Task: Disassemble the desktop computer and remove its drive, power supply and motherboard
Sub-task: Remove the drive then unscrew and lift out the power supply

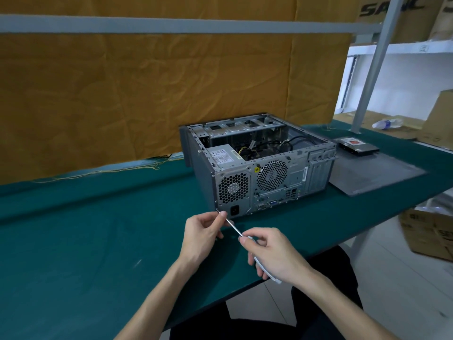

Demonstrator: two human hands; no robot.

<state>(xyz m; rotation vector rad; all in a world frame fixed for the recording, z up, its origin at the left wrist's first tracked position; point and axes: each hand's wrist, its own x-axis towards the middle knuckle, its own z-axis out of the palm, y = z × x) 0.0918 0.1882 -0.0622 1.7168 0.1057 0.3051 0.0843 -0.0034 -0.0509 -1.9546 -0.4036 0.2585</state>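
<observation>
An open grey desktop case (pixel 291 177) lies on its side on the green table (pixel 85 229), rear panel facing me. The power supply (pixel 232 186) sits in its near left corner, with cables showing inside. My right hand (pixel 272 253) grips the pale handle of a screwdriver (pixel 234 227). The tip reaches the lower left rear corner of the case, beside the power supply. My left hand (pixel 203 234) pinches the metal shaft near its tip. A removed drive (pixel 355 147) lies on the table to the right of the case.
The case's grey side panel (pixel 377 173) lies flat to the right of the case. A yellow cloth backdrop (pixel 147 94) hangs behind the table. Shelving with cardboard boxes (pixel 431 234) and a plastic bottle (pixel 386 124) stands at the right.
</observation>
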